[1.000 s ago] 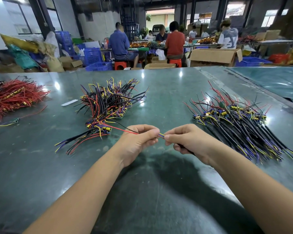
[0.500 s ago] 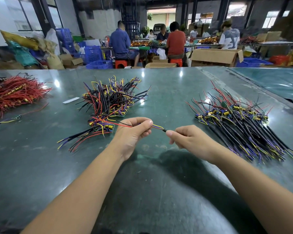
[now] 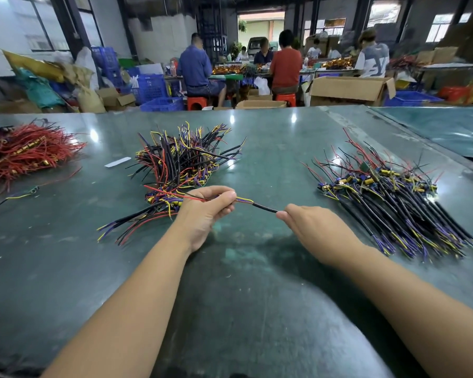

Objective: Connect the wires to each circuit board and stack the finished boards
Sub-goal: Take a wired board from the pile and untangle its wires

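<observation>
Left hand (image 3: 206,211) grips a bundle of thin wires (image 3: 243,199), yellow, purple and red, thumb and fingers curled round them just above the counter (image 3: 251,309). Right hand (image 3: 311,227) pinches the end of a black sleeve (image 3: 265,207) that runs over those wires. The sleeve spans the gap between the two hands; coloured wire shows bare only near the left fingers.

Wired board stock lies in two heaps: a mixed pile (image 3: 183,165) just beyond the left hand, and a neater pile (image 3: 388,197) of sleeved pieces with yellow parts to the right, well apart from the first. A heap of red wires (image 3: 25,154) sits far left. Whether a board hangs off the piece in hand, cannot tell; the left palm hides it.

Step in hand, as judged: drawing the sleeve along the wire bundle. To do it well, keep the left grip firm and close to the sleeve mouth so the thin wires stay together and do not buckle; pull the sleeve straight along the wire line, not at an angle; stop once the wire ends are placed as on the right pile's pieces.

Against half a second ago: hands are farther apart, the right has drawn away rightward, and much more black sleeve shows between them. A second ago the fingertips nearly met.
</observation>
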Motion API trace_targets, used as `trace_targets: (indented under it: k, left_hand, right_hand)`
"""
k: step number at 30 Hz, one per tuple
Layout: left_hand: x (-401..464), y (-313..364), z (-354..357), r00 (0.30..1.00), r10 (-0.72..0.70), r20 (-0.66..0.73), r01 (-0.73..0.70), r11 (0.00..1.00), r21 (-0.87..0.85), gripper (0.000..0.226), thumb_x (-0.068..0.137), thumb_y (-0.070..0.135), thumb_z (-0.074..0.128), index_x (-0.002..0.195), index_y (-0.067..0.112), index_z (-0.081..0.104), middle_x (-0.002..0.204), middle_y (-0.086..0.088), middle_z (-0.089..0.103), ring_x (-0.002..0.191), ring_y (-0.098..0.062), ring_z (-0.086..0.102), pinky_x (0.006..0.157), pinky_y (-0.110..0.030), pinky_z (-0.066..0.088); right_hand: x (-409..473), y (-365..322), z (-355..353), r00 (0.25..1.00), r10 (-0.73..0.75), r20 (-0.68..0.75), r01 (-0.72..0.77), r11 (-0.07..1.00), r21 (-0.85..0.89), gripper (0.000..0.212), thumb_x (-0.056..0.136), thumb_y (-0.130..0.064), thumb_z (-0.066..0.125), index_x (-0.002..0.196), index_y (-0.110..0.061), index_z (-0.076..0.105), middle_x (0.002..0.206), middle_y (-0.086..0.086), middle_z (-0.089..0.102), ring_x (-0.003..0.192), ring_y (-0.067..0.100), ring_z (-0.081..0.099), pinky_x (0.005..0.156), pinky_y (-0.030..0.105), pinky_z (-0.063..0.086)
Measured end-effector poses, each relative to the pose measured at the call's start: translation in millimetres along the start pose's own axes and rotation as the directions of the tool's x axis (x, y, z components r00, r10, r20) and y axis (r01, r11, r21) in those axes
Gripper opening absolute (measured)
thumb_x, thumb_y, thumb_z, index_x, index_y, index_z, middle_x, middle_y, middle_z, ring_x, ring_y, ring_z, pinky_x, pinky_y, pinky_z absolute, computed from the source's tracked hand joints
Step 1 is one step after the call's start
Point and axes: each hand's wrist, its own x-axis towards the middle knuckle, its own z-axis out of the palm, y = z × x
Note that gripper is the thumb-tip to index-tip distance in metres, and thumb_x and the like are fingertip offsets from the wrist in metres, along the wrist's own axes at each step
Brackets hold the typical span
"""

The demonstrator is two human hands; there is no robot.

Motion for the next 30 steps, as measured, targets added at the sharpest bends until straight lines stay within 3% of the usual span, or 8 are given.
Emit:
trace_targets:
  k: [3,6,10,13,16,19,26,30]
  left_hand:
    - [4,1,-2,0.999,0.006,-0.033,-0.006,1.0,0.018,0.011,0.084,-0.002,0.063,0.08,0.006,0.067,0.061,0.0,0.066,0.054,-0.006,0.06,0.056,-0.013,0.049]
    - [3,-1,-2,0.999,0.008,-0.053,-0.009,1.0,-0.011,0.011,0.084,-0.002,0.062,0.08,0.007,0.068,0.061,0.0,0.067,0.056,-0.006,0.062,0.056,-0.013,0.05]
    - [2,-2,-3,0.992,0.055,-0.113,-0.055,0.998,0.004,0.012,0.084,-0.002,0.063,0.079,0.007,0.068,0.061,0.002,0.066,0.055,-0.006,0.061,0.057,-0.013,0.05]
    - [4,1,-5,0.977,0.081,-0.199,-0.088,0.996,-0.029,0.014,0.085,-0.002,0.064,0.078,0.009,0.069,0.061,0.003,0.065,0.054,-0.005,0.059,0.056,-0.013,0.049]
    - [8,5,-12,0.947,0.095,-0.308,-0.13,0.987,-0.094,0.013,0.085,-0.003,0.063,0.079,0.008,0.067,0.059,0.006,0.066,0.053,-0.003,0.059,0.055,-0.011,0.049]
    - [10,6,-18,0.93,0.107,-0.353,-0.154,0.982,-0.108,0.016,0.086,-0.002,0.062,0.077,0.01,0.067,0.058,0.007,0.066,0.054,-0.001,0.059,0.055,-0.011,0.049]
    - [14,6,-18,0.931,0.075,-0.357,-0.148,0.972,-0.183,0.02,0.087,-0.002,0.062,0.074,0.012,0.069,0.059,0.005,0.067,0.054,-0.002,0.06,0.056,-0.011,0.05]
    - [14,7,-18,0.948,0.033,-0.316,-0.112,0.966,-0.233,0.035,0.087,0.001,0.062,0.06,0.018,0.075,0.061,0.006,0.068,0.055,-0.001,0.062,0.056,-0.011,0.05]
  right_hand:
    - [0,-8,-3,0.985,-0.132,-0.11,0.128,0.991,-0.042,0.035,0.1,-0.036,0.041,0.075,-0.013,0.034,0.065,0.012,0.056,0.061,0.042,0.053,0.048,0.035,0.023]
    - [-3,-6,-12,0.918,-0.251,-0.306,0.238,0.968,-0.079,0.035,0.092,-0.026,0.056,0.063,-0.008,0.046,0.052,0.008,0.048,0.045,0.034,0.048,0.037,0.031,0.027]
    - [-2,-4,-4,0.991,-0.075,-0.115,0.051,0.979,-0.196,0.035,0.102,-0.042,0.027,0.078,-0.019,0.039,0.077,0.001,0.058,0.077,0.029,0.059,0.054,0.036,0.029]
    - [-4,-3,2,0.989,-0.063,-0.132,0.042,0.987,-0.156,0.033,0.101,-0.043,0.025,0.079,-0.02,0.034,0.077,0.0,0.057,0.079,0.029,0.057,0.055,0.036,0.025]
    - [-4,2,5,0.996,0.049,-0.068,-0.04,0.992,0.12,0.03,0.101,-0.038,0.031,0.088,-0.016,0.048,0.079,0.002,0.058,0.08,0.03,0.055,0.061,0.037,0.033]
    - [-2,9,0,0.983,0.181,0.028,-0.164,0.809,0.565,0.024,0.1,-0.023,0.042,0.089,-0.019,0.063,0.068,-0.003,0.058,0.068,0.02,0.052,0.065,0.032,0.039]
    - [2,5,-12,0.987,0.124,0.102,-0.145,0.417,0.897,0.025,0.097,-0.002,0.046,0.082,-0.008,0.066,0.065,-0.002,0.059,0.056,0.003,0.047,0.057,0.015,0.038]
    - [1,1,-17,0.996,0.035,0.081,-0.084,0.099,0.991,0.015,0.092,-0.01,0.049,0.087,-0.005,0.063,0.066,-0.001,0.057,0.063,0.007,0.047,0.063,0.017,0.037]
